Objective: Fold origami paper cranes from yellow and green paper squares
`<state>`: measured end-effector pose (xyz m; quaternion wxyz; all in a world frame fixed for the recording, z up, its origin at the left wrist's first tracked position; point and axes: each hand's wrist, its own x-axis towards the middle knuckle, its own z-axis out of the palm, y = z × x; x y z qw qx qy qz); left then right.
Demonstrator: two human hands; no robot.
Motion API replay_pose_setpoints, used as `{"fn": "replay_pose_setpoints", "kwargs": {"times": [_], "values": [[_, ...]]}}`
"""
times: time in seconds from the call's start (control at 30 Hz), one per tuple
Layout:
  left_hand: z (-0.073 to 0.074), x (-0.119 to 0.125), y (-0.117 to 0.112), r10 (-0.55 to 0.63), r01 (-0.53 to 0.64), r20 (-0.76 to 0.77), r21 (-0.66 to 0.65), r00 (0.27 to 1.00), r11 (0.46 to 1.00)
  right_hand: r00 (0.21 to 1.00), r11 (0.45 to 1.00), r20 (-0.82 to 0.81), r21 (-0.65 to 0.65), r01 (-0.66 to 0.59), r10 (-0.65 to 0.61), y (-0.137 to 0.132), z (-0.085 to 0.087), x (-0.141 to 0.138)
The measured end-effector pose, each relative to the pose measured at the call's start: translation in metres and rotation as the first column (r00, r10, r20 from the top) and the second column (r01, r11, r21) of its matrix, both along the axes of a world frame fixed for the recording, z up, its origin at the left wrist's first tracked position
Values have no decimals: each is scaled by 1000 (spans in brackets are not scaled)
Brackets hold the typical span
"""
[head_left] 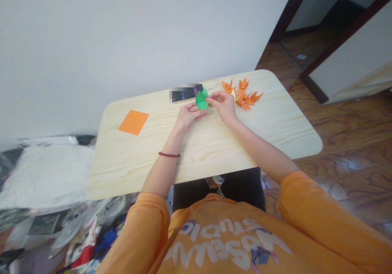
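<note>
A small piece of green folded paper (201, 101) is held up just above the table, between my two hands. My left hand (189, 115) grips its lower left side, thumb and fingers closed around the edge. On the other side my right hand (224, 104) pinches the paper's right edge. Several orange folded paper figures (245, 98) lie together just beyond my right hand, with a bit of yellow paper (233, 94) among them. A flat orange paper square (134, 122) rests on the table well to the left.
The pale wooden table (137, 163) stands against a white wall. Behind my hands a phone (183, 94) leans near the back edge, a white cable (214, 84) beside it. Bags and clutter (88, 225) fill the floor at left; a doorway opens at right.
</note>
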<state>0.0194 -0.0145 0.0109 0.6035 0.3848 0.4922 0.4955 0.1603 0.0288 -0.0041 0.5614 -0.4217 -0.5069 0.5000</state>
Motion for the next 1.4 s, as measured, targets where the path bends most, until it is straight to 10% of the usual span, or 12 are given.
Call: {"fn": "replay_pose_setpoints", "kwargs": {"times": [1.4], "values": [[2, 3, -1, 19, -19, -3, 13, 1000, 1000, 999, 1000, -50, -14, 4, -5, -1, -1, -1]]}}
